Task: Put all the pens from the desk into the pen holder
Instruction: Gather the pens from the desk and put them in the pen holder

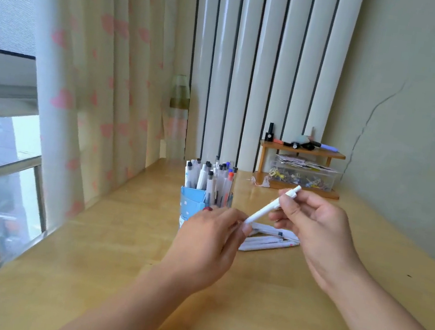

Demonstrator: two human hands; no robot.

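A white pen (269, 207) slants in the air above the desk, its clicker end up and to the right. My right hand (318, 235) pinches its upper part between thumb and fingers. My left hand (211, 243) holds its lower tip between the fingertips. Just behind my left hand stands the blue pen holder (195, 203), packed with several upright pens (214, 177). A few more white pens (270, 240) lie flat on the wooden desk (120, 249) under and between my hands, partly hidden by them.
A small wooden shelf (302, 150) at the back right carries small items, with a clear plastic box (304, 175) of clips under it. A curtain (97, 78) hangs along the left edge, with a bottle (180, 98) and white radiator pipes (252, 66) behind the desk.
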